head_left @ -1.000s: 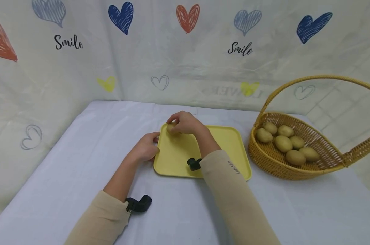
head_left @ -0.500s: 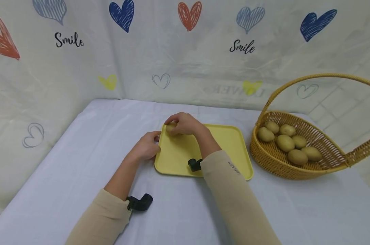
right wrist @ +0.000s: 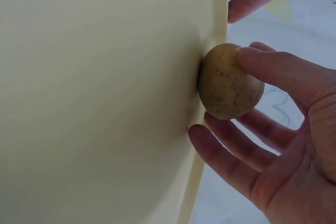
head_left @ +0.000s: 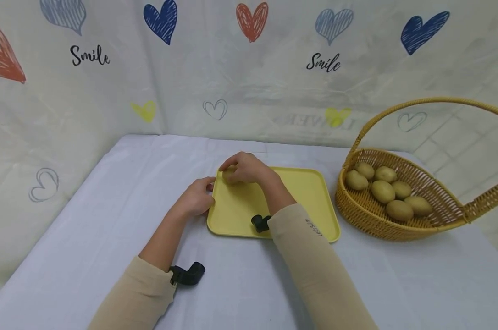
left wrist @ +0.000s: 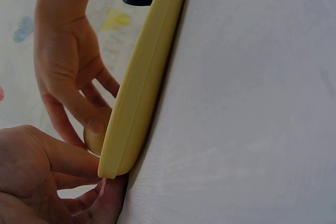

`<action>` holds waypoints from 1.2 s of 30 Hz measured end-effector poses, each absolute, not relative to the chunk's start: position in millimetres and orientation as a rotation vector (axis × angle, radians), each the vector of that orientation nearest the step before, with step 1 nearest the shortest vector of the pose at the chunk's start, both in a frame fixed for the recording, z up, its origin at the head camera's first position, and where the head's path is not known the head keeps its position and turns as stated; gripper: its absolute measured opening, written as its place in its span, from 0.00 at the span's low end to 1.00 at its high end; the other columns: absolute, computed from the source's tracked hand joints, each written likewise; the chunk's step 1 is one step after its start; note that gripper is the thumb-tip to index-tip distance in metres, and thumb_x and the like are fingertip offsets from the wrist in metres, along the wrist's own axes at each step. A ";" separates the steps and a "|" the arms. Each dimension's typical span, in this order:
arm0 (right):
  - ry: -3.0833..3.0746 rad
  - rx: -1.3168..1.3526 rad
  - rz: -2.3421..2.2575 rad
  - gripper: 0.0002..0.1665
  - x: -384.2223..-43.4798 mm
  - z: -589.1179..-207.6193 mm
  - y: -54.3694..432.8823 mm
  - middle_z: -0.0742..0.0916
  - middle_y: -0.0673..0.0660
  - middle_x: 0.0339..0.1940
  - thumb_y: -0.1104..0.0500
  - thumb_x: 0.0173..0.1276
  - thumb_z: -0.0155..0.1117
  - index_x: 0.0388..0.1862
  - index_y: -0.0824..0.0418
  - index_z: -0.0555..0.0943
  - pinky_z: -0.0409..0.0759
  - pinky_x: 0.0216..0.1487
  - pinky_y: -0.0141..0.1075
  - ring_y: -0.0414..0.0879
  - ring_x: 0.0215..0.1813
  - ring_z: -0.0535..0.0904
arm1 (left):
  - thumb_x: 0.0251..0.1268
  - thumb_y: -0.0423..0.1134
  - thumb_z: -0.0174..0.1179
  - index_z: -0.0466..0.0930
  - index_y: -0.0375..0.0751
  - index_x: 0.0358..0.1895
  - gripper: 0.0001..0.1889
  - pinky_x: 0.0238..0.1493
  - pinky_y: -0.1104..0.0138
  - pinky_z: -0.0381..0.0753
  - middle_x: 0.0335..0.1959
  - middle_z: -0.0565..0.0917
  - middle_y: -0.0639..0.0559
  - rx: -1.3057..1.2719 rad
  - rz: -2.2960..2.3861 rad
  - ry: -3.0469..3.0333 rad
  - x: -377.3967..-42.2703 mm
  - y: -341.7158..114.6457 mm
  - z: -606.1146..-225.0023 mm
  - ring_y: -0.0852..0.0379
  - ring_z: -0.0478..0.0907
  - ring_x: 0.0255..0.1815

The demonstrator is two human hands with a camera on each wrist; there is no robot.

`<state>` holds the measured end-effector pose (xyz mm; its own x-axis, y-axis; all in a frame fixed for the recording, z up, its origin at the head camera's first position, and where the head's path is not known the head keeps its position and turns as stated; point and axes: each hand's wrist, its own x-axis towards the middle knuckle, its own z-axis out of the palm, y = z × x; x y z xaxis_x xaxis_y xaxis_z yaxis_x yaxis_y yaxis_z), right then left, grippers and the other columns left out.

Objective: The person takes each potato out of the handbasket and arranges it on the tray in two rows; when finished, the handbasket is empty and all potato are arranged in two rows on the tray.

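Observation:
A yellow tray (head_left: 240,206) lies on the white-covered table. My right hand (head_left: 249,168) holds a potato (right wrist: 227,85) at the tray's far left corner, thumb on one side and fingers around the other. The speckled potato's underside is right at the tray's surface in the right wrist view. My left hand (head_left: 196,198) grips the tray's left rim, with fingers tucked under the edge in the left wrist view.
A wicker basket (head_left: 356,220) with a tall arched handle (head_left: 439,100) stands right of the tray. Several potatoes (head_left: 383,191) lie in it. Behind the table hangs a white curtain (head_left: 249,73) printed with hearts.
My right hand has shifted slightly left toward the tray's corner with the potato. The left hand stays at the left rim.

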<state>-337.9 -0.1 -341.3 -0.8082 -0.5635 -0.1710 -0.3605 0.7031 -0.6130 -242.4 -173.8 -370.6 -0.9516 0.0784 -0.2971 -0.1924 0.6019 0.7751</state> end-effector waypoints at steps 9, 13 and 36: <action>2.553 -0.739 -0.873 0.27 -332.6 -335.9 10.1 0.83 0.54 0.62 0.58 0.64 0.72 0.64 0.46 0.85 0.77 0.63 0.43 0.51 0.64 0.74 | 0.56 0.22 0.48 0.55 0.37 0.82 0.44 0.28 0.69 0.80 0.67 0.72 0.38 -0.100 1.285 2.536 -242.0 -172.3 -371.9 0.54 0.77 0.28; 2.547 -0.743 -0.902 0.31 -331.4 -333.5 17.3 0.82 0.57 0.66 0.57 0.65 0.71 0.68 0.48 0.82 0.78 0.65 0.45 0.52 0.69 0.74 | 0.56 0.22 0.48 0.56 0.37 0.82 0.43 0.27 0.69 0.80 0.67 0.72 0.38 -0.104 1.266 2.541 -241.5 -171.9 -371.9 0.55 0.77 0.27; 2.521 -0.755 -1.157 0.28 -324.9 -314.4 64.3 0.81 0.55 0.67 0.54 0.70 0.69 0.69 0.45 0.80 0.81 0.63 0.47 0.52 0.67 0.80 | 0.55 0.22 0.47 0.55 0.36 0.82 0.44 0.29 0.69 0.81 0.69 0.71 0.37 -0.088 1.278 2.545 -242.0 -170.4 -375.4 0.53 0.79 0.34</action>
